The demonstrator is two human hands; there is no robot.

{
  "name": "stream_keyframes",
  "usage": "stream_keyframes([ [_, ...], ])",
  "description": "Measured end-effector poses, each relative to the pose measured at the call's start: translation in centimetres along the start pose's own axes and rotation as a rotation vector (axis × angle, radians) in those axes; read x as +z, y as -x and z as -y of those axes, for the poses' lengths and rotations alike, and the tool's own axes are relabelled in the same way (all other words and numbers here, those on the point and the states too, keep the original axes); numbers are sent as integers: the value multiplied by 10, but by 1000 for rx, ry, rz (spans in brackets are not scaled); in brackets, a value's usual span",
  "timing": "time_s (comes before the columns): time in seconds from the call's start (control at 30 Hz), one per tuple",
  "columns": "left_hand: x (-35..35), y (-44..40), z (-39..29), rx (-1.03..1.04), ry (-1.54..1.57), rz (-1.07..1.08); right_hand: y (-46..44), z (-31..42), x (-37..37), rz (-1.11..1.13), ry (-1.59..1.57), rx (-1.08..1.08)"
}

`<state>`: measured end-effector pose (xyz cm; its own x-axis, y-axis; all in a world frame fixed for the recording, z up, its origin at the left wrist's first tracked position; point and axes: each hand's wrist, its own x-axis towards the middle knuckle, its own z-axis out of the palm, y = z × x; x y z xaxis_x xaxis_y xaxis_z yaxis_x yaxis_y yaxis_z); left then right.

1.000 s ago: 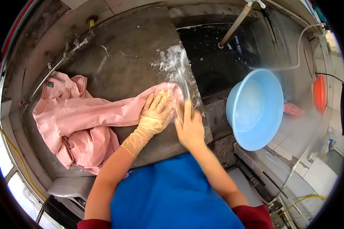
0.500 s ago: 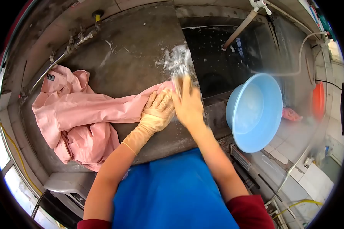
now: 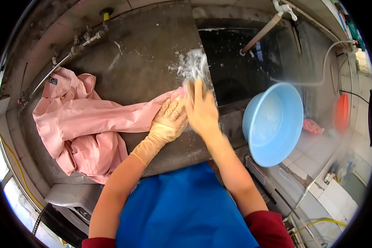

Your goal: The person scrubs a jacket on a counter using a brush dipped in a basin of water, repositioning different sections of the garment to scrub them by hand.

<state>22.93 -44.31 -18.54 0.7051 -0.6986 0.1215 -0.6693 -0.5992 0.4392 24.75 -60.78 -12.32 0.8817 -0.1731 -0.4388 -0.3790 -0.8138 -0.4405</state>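
Observation:
A pink shirt point(image 3: 91, 120) lies bunched on the dark stone counter, one sleeve stretched toward the middle. My left hand point(image 3: 168, 120), in a thin cream rubber glove, presses flat on the end of that sleeve with its fingers stretched out. Bare and blurred by motion, my right hand point(image 3: 203, 109) is closed around a scrub brush point(image 3: 189, 90) at the cuff. The brush shows only as a narrow edge beside the fingers; its bristles are hidden. White suds point(image 3: 194, 62) spread on the counter just beyond the right hand.
A dark basin of water point(image 3: 239, 62) lies to the right of the counter point(image 3: 153, 49), with a tap point(image 3: 284, 9) above it. A light blue washbasin point(image 3: 292, 124) stands at the right. A metal pipe point(image 3: 56, 68) runs along the left wall, near the shirt collar.
My right hand and the brush have shifted slightly left over the cuff. The left hand still presses on the sleeve. The whole view has moved slightly.

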Motion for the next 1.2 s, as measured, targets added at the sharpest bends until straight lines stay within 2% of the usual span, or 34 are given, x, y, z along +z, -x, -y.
stream_keyframes([
  [0.1, 5, 2, 4, 6, 3, 24, -15, 19, -11, -34, -56, -20],
  [0.13, 5, 3, 3, 4, -4, 31, 12, -2, 13, -228, -111, -142],
  [0.17, 5, 2, 5, 2, -12, 34, 51, -16, 22, -185, -142, -73],
  [0.23, 9, 0, 9, 22, -21, -4, 84, -27, 21, -113, -37, -115],
  [0.3, 9, 4, 6, 48, -25, -24, 23, -19, 24, -229, -67, -151],
  [0.33, 8, 0, 8, 35, -28, -6, -12, -2, 11, -198, -45, -104],
  [0.43, 6, -3, 5, 9, -1, 0, -5, 3, 6, -195, -59, -70],
  [0.5, 11, 0, 7, 25, -12, -43, 65, -35, 28, -251, -151, -248],
  [0.57, 10, -3, 9, 22, -33, -37, 83, -40, 31, -142, -16, -160],
  [0.63, 4, -1, 7, 32, -59, -13, 10, -4, 9, -62, 21, 21],
  [0.7, 1, -5, 6, 46, -53, -2, -24, -7, 18, -177, 106, -183],
  [0.77, 6, -2, 5, 55, -24, -28, 8, -9, 25, -307, -78, -157],
  [0.8, 8, 1, 3, 42, -21, -42, 50, -19, 27, -261, -86, -113],
  [0.83, 11, 0, 5, 29, -27, -63, 90, -45, 44, -222, -36, -212],
  [0.9, 15, 5, 6, 31, -56, -42, 79, -50, 47, -189, 142, -263],
  [0.97, 13, 4, 9, 48, -78, -18, -10, -17, 28, -166, 79, -180],
  [1.03, 5, -2, 3, 27, -43, -34, -28, -3, 16, -136, 20, -94],
  [1.1, 4, -4, 1, 16, 5, -51, 18, -5, 17, -164, -89, -14],
  [1.13, 10, 0, 3, 25, -14, -70, 60, -29, 35, -274, -74, -177],
  [1.17, 13, 0, 6, 29, -37, -92, 101, -43, 43, -125, -47, -113],
  [1.2, 12, -1, 6, 22, -36, -92, 87, -41, 42, -183, -34, -147],
])
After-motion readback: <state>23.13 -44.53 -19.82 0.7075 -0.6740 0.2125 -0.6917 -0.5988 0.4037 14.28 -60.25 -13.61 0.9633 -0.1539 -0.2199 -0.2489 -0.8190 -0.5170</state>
